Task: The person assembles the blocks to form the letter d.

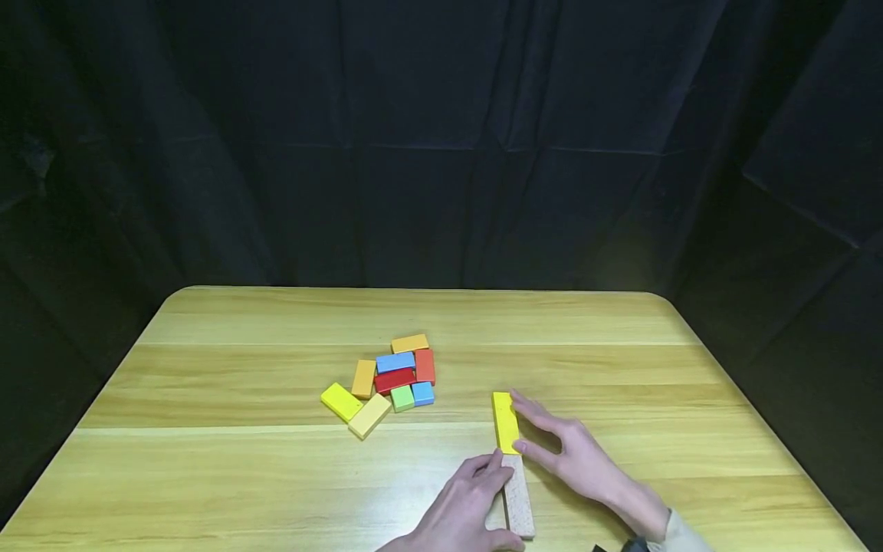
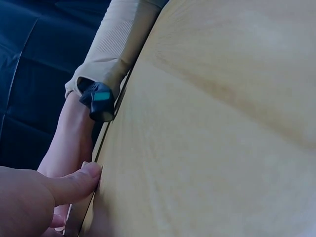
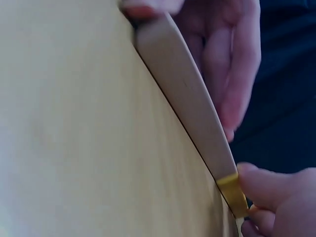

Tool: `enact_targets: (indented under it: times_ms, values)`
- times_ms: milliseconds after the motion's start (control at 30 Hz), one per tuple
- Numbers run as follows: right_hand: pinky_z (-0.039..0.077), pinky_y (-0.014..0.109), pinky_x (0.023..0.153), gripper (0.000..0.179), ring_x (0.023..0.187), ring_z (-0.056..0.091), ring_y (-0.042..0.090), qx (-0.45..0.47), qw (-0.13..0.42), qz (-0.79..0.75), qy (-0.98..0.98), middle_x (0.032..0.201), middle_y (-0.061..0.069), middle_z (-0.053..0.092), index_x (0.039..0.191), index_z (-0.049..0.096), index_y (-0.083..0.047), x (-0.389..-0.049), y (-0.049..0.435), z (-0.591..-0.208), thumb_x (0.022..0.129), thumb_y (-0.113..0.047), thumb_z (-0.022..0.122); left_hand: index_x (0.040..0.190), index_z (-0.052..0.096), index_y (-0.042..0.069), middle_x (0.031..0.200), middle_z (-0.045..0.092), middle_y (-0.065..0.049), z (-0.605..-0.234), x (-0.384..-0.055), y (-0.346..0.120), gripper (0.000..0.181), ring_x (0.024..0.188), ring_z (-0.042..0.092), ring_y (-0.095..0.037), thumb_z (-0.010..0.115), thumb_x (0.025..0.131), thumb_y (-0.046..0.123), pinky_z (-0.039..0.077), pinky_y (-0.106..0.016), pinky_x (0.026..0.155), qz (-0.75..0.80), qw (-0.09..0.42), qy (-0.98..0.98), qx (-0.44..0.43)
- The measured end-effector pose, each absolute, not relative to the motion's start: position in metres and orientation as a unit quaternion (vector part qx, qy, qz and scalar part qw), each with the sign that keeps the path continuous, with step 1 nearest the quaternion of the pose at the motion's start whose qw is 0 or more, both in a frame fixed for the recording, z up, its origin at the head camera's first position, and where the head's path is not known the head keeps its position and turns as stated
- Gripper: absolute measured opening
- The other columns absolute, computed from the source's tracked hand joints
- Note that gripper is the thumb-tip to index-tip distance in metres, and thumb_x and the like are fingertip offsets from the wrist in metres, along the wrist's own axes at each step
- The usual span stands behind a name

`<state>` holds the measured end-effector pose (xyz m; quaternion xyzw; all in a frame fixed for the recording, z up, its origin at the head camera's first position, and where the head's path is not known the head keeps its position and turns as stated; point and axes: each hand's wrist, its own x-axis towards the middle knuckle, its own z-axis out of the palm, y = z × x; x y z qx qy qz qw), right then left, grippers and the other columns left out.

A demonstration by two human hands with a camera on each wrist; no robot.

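A long, pale speckled block (image 1: pixel 519 506) lies on the table, end to end with a yellow block (image 1: pixel 506 422) beyond it. My left hand (image 1: pixel 464 502) holds the speckled block, its thumb at the near end and its fingers around the left side and top toward the joint. In the right wrist view, the left thumb (image 3: pixel 148 7) covers that end of the speckled block (image 3: pixel 182 94). From the right, my right hand (image 1: pixel 569 452) touches the yellow block's right side with spread thumb and fingertips. The yellow block (image 3: pixel 232 190) shows below the right thumb (image 3: pixel 254 180).
A cluster of coloured blocks lies left of centre, among them a red block (image 1: pixel 395 380), a green block (image 1: pixel 402 399), a blue block (image 1: pixel 395 363), and another yellow block (image 1: pixel 341 402). The wooden table (image 1: pixel 241 475) is bordered by dark cloth (image 1: pixel 428 153).
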<state>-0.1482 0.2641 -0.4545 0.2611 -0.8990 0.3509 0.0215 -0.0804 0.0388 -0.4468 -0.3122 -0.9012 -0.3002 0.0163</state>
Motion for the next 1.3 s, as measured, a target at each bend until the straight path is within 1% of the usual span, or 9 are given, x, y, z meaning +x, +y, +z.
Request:
enact_targets:
  times_ms: [133, 233, 367, 533, 667, 867, 1133, 1300]
  values:
    - [0.028, 0.009, 0.109, 0.047, 0.136, 0.049, 0.027, 0.266, 0.043, 0.35, -0.897, 0.148, -0.003, 0.053, 0.139, 0.06, -0.015, -0.141, 0.261, -0.455, 0.095, -0.029, 0.068, 0.131, 0.061, 0.009, 0.144, 0.054, -0.019, -0.446, -0.081, 0.04, 0.072, 0.129, 0.054, -0.024, 0.088, 0.073, 0.044, 0.053, -0.031, 0.1, -0.295, 0.004, -0.905, -0.307]
    - [0.031, 0.009, 0.108, 0.043, 0.134, 0.052, 0.023, 0.265, 0.05, 0.353, -0.896, 0.145, -0.006, 0.056, 0.136, 0.063, -0.016, -0.135, 0.259, -0.453, 0.095, -0.027, 0.069, 0.133, 0.06, 0.009, 0.145, 0.054, -0.018, -0.446, -0.081, 0.04, 0.074, 0.13, 0.053, -0.024, 0.087, 0.074, 0.045, 0.053, -0.031, 0.099, -0.295, -0.003, -0.906, -0.304]
    - [0.034, 0.009, 0.106, 0.041, 0.13, 0.055, 0.023, 0.272, 0.069, 0.348, -0.894, 0.143, -0.003, 0.058, 0.133, 0.065, -0.014, -0.127, 0.258, -0.453, 0.094, -0.024, 0.07, 0.135, 0.06, 0.008, 0.145, 0.054, -0.018, -0.445, -0.081, 0.041, 0.076, 0.13, 0.053, -0.024, 0.087, 0.074, 0.045, 0.053, -0.031, 0.099, -0.295, -0.004, -0.906, -0.304]
    - [0.033, 0.008, 0.106, 0.04, 0.131, 0.054, 0.023, 0.265, 0.07, 0.355, -0.894, 0.144, -0.004, 0.057, 0.133, 0.065, -0.013, -0.119, 0.256, -0.455, 0.094, -0.025, 0.07, 0.135, 0.059, 0.009, 0.145, 0.054, -0.019, -0.444, -0.081, 0.04, 0.077, 0.13, 0.053, -0.024, 0.087, 0.074, 0.045, 0.053, -0.031, 0.1, -0.294, 0.001, -0.906, -0.304]
    - [0.032, 0.008, 0.106, 0.04, 0.132, 0.053, 0.023, 0.264, 0.069, 0.356, -0.894, 0.145, -0.003, 0.056, 0.133, 0.065, -0.012, -0.116, 0.254, -0.456, 0.096, -0.024, 0.068, 0.134, 0.06, 0.008, 0.145, 0.054, -0.019, -0.444, -0.08, 0.041, 0.074, 0.13, 0.053, -0.024, 0.087, 0.074, 0.042, 0.053, -0.031, 0.1, -0.298, 0.0, -0.905, -0.304]
    - [0.031, 0.008, 0.106, 0.038, 0.131, 0.053, 0.024, 0.274, 0.078, 0.342, -0.895, 0.146, 0.0, 0.055, 0.133, 0.065, -0.008, -0.114, 0.254, -0.457, 0.097, -0.021, 0.066, 0.137, 0.058, 0.009, 0.146, 0.052, -0.02, -0.444, -0.081, 0.043, 0.076, 0.132, 0.052, -0.024, 0.087, 0.074, 0.042, 0.053, -0.032, 0.101, -0.299, -0.012, -0.905, -0.302]
    - [0.035, 0.014, 0.106, 0.038, 0.131, 0.053, 0.024, 0.275, 0.077, 0.329, -0.9, 0.147, 0.001, 0.054, 0.133, 0.064, -0.007, -0.113, 0.254, -0.457, 0.098, -0.022, 0.065, 0.144, 0.053, 0.01, 0.149, 0.049, -0.02, -0.444, -0.08, 0.042, 0.08, 0.135, 0.049, -0.026, 0.084, 0.077, 0.043, 0.052, -0.034, 0.102, -0.303, -0.03, -0.902, -0.306]
    - [0.033, 0.011, 0.107, 0.039, 0.131, 0.053, 0.024, 0.273, 0.081, 0.335, -0.898, 0.147, -0.001, 0.053, 0.134, 0.064, -0.008, -0.113, 0.253, -0.459, 0.098, -0.023, 0.065, 0.146, 0.05, 0.01, 0.152, 0.046, -0.017, -0.445, -0.081, 0.039, 0.081, 0.138, 0.046, -0.026, 0.082, 0.08, 0.045, 0.051, -0.036, 0.104, -0.303, -0.049, -0.9, -0.309]
